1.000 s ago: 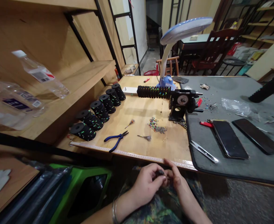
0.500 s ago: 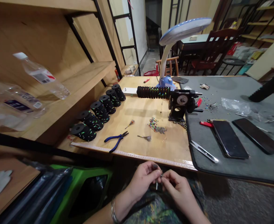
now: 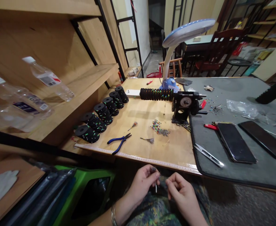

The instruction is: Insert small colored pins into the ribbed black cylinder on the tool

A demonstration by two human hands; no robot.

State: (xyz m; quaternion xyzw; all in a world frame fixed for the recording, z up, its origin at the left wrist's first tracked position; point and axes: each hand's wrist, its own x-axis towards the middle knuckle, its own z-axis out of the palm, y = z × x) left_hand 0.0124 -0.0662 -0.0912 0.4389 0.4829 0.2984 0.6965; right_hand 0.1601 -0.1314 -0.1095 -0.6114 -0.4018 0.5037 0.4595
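Note:
My left hand [image 3: 145, 179] is closed in a pinch over my lap, and a thin white stick [image 3: 156, 188] pokes down below its fingers. Something small and dark at its fingertips is too fine to name. A little to the right, my right hand [image 3: 179, 188] has thumb and forefinger pressed together; whatever lies between them, if anything, is too small to make out. Beyond the hands, on the wooden table [image 3: 138, 110], are a pile of coloured beads and metal bits [image 3: 159, 127], two small feathery tufts [image 3: 148, 140] and blue-handled pliers [image 3: 119, 142].
Black wound spools [image 3: 86, 134] line the table's left side. A black cranked winder [image 3: 183, 106] carries a black ribbed roll [image 3: 155, 94], with a desk lamp [image 3: 167, 62] behind it. On the grey mat [image 3: 213, 131] lie thread snips [image 3: 208, 155] and phones [image 3: 235, 141].
My right hand has drawn away to the right from my left hand, leaving a gap between their fingertips. The whole view has shifted slightly.

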